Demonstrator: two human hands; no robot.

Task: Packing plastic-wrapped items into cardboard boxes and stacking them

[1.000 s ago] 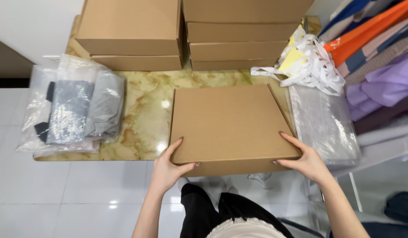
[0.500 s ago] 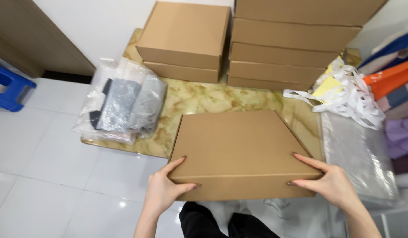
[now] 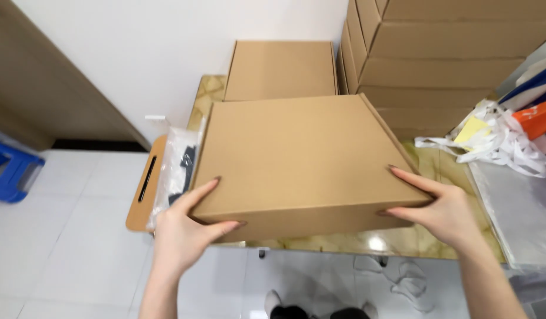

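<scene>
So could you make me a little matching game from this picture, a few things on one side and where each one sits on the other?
Things:
1. flat cardboard box
2. blue stool
3. stack of boxes
4. white strips

Places:
A. piled against the wall, back right
B. on the floor, far left
C. between the left hand and right hand
D. heaped on the table, right side

Pairs: 1-C, 2-B, 3-A, 4-D
</scene>
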